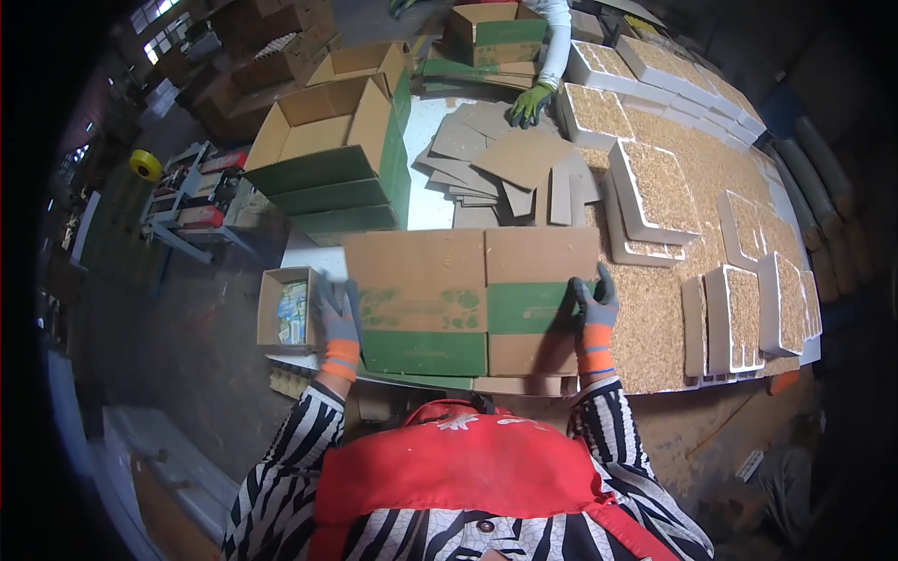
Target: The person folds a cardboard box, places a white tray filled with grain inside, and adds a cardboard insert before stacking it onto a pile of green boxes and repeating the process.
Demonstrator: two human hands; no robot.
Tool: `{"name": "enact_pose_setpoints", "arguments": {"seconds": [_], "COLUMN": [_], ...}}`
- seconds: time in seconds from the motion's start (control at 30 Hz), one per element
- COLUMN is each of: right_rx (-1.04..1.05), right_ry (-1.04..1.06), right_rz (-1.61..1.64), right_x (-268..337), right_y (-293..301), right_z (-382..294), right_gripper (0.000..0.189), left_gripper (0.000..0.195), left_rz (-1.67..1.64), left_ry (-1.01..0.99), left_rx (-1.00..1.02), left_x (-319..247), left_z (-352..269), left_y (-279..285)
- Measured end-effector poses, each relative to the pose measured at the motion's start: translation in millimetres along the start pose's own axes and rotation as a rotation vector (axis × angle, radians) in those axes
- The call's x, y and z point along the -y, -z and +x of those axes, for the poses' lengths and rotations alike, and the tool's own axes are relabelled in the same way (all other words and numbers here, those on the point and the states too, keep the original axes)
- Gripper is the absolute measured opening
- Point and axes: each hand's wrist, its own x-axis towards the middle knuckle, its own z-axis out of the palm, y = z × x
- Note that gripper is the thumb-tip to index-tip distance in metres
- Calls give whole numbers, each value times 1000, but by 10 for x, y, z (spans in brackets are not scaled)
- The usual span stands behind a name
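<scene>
A flattened corrugated carton (pixel 415 273), brown with green printed bands, lies in front of me on the table. At its left edge is my left hand (pixel 340 308), in a grey and orange glove and slightly blurred, fingers apart. That hand is between the carton and a small cardboard box (pixel 266 308) containing blue and green packets (pixel 293 312). My right hand (pixel 596 305), gloved the same way, is beside the carton's right edge with thumb and fingers spread. Whether either hand touches the cardboard is hard to tell.
Open cartons (pixel 323 133) stand stacked at the left, beyond the small box. Loose cardboard sheets (pixel 519 154) are heaped ahead, under a co-worker's green-gloved hand (pixel 531 105). White trays (pixel 652 189) of brown flakes cover the right side. A tool cart (pixel 203 189) stands further left.
</scene>
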Motion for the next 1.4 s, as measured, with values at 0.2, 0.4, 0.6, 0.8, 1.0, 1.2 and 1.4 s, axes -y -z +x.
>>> {"name": "enact_pose_setpoints", "arguments": {"seconds": [0.2, 0.4, 0.6, 0.8, 1.0, 1.2, 1.4], "right_rx": [325, 167, 545, 652, 703, 1407, 737], "right_ry": [-51, 791, 983, 942, 775, 720, 545], "right_rz": [76, -621, -992, -847, -582, -591, -578], "right_x": [330, 1512, 1661, 1793, 1967, 1845, 1194], "right_y": [404, -202, -249, 25, 96, -719, -573], "right_z": [16, -615, -928, -1036, -983, -1197, -1160], "right_gripper": [39, 66, 58, 41, 41, 44, 49], "left_gripper": [42, 39, 55, 43, 33, 30, 41], "left_rz": [752, 547, 376, 285, 5, 358, -326], "left_ry": [-497, -337, -34, 47, -128, -549, 43], "left_rx": [710, 1289, 1599, 1228, 525, 884, 1184], "left_x": [-2337, -2428, -2123, -2522, -2153, -2025, -1606], "left_z": [67, 227, 327, 344, 369, -81, 330], "left_y": [327, 477, 421, 411, 488, 87, 66]}}
